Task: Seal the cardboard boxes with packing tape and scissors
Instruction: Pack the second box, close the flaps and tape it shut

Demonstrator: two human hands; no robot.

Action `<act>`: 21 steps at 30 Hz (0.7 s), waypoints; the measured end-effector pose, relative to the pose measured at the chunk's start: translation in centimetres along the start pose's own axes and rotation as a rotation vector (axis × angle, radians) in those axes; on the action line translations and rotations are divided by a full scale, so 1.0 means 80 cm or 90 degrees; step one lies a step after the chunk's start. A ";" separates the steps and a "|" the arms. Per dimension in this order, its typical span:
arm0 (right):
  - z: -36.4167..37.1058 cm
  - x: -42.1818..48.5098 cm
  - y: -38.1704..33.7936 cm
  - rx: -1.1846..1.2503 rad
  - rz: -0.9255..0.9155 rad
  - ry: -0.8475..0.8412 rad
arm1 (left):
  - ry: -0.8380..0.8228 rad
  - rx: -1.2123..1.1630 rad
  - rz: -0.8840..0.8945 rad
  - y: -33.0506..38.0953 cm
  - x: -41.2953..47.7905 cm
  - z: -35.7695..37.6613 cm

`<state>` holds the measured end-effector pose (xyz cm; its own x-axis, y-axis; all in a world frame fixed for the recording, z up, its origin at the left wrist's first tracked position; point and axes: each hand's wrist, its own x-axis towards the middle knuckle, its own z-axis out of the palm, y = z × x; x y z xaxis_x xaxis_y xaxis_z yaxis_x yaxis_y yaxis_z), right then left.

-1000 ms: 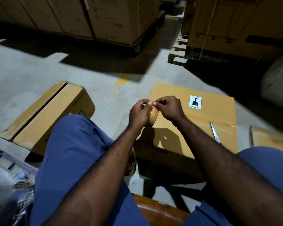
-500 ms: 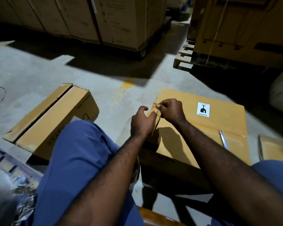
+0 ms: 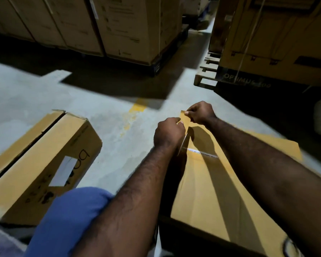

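Note:
A flat cardboard box (image 3: 220,191) lies on the floor in front of me. Both my arms reach to its far left corner. My left hand (image 3: 168,133) grips the roll of brown packing tape (image 3: 183,143), seen edge-on below the fingers. My right hand (image 3: 199,112) pinches the free end of the tape strip (image 3: 183,116) over the box's far corner. A short length of tape runs between the two hands. A dark ring at the box's near right end (image 3: 290,245) may be the scissors' handle; the rest is out of frame.
A second cardboard box (image 3: 44,154) with its top seam open lies to the left on the concrete floor. My blue-clad knee (image 3: 69,219) is at the bottom. Tall stacked cartons (image 3: 119,25) and a wooden pallet (image 3: 206,75) with a big box stand behind.
Both hands have moved forward from above the box's middle to its far left corner. The right hand has drawn a length of tape off the roll. My head has leaned forward.

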<state>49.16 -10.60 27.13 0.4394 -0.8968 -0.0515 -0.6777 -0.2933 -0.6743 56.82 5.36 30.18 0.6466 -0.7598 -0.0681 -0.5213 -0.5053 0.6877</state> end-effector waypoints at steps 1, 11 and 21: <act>0.003 0.015 0.004 -0.016 -0.003 -0.007 | -0.015 0.008 -0.002 0.001 0.014 0.004; 0.026 0.114 0.035 -0.079 0.053 -0.045 | -0.123 0.092 -0.146 0.003 0.097 0.033; 0.057 0.142 0.051 -0.217 0.178 -0.127 | -0.165 0.088 -0.163 0.001 0.117 0.048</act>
<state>54.08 -20.51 20.41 0.2943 -0.8855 -0.3594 -0.9259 -0.1711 -0.3367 60.69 -3.38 26.81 0.6130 -0.6707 -0.4176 -0.4426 -0.7293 0.5217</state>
